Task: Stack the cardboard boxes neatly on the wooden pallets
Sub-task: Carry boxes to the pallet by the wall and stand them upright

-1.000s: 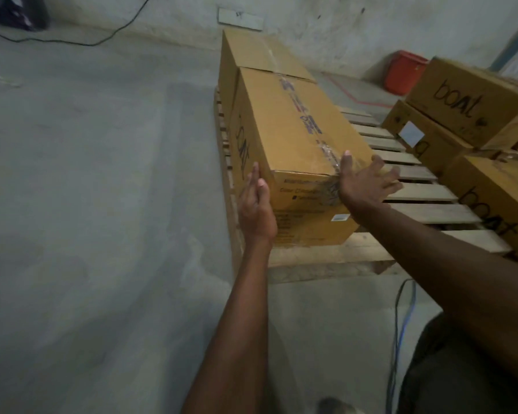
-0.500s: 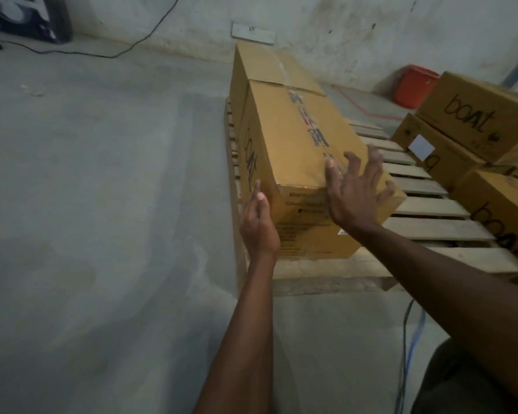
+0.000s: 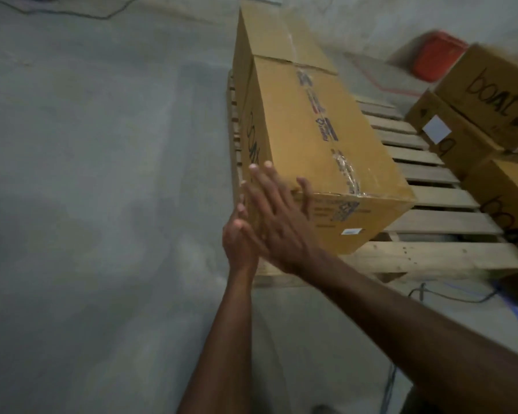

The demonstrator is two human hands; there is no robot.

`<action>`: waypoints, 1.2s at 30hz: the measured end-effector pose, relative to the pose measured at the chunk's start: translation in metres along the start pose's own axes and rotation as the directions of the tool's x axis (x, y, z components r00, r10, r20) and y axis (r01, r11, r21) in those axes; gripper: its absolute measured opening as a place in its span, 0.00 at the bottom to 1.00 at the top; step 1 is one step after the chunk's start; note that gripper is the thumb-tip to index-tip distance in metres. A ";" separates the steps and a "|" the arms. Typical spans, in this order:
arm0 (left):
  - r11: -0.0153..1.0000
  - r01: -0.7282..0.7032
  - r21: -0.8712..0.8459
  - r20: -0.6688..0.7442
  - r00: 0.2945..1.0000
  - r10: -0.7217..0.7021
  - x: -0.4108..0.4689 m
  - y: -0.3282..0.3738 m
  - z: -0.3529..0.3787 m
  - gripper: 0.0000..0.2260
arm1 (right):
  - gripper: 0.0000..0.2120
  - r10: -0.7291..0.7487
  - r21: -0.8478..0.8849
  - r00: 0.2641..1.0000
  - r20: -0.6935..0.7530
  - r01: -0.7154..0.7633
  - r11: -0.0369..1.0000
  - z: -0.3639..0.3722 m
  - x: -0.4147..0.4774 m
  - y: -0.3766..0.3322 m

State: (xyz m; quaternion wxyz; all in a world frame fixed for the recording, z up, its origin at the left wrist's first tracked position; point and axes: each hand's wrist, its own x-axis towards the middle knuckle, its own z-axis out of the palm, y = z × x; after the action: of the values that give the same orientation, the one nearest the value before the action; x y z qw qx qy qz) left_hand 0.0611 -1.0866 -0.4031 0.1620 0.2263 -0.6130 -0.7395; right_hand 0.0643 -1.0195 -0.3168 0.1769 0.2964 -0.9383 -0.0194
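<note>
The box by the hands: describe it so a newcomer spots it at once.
Find the slatted wooden pallet on the concrete floor. Two boxes line its left edge; take the near box, at the front corner. Unlike the far box behind it and the boat boxes at right, its top carries blue-and-red printed tape.

A long taped box (image 3: 317,138) lies on the pallet (image 3: 431,258) along its left edge, end to end with a second box (image 3: 278,34) behind it. Three boat-marked boxes (image 3: 491,94) sit stacked at right.
</note>
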 end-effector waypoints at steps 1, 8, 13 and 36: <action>0.992 -0.038 0.118 -0.081 0.996 0.048 -0.012 0.009 -0.014 0.24 | 0.31 -0.017 0.064 1.000 0.020 0.015 0.998 -0.003 -0.002 -0.015; 0.699 -0.125 0.704 0.141 0.989 0.036 -0.007 0.109 -0.149 0.27 | 0.30 0.188 0.385 0.916 0.354 -0.326 0.864 -0.075 0.026 -0.116; 0.533 0.039 0.845 0.093 0.971 -0.218 -0.037 0.267 -0.189 0.32 | 0.38 0.209 0.430 0.810 0.548 -0.488 0.760 -0.199 0.078 -0.148; 0.452 -0.016 0.892 0.212 0.897 -0.387 0.352 0.568 -0.006 0.31 | 0.35 0.445 0.253 0.617 0.649 -0.727 0.638 -0.257 0.504 0.067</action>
State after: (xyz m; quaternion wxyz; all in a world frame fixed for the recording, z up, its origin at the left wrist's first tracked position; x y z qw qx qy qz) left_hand -0.2548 -1.3852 0.1049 -0.1848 0.1933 -0.8928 -0.3623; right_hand -0.2684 -1.2309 0.0954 -0.1755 -0.0236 -0.9634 0.2014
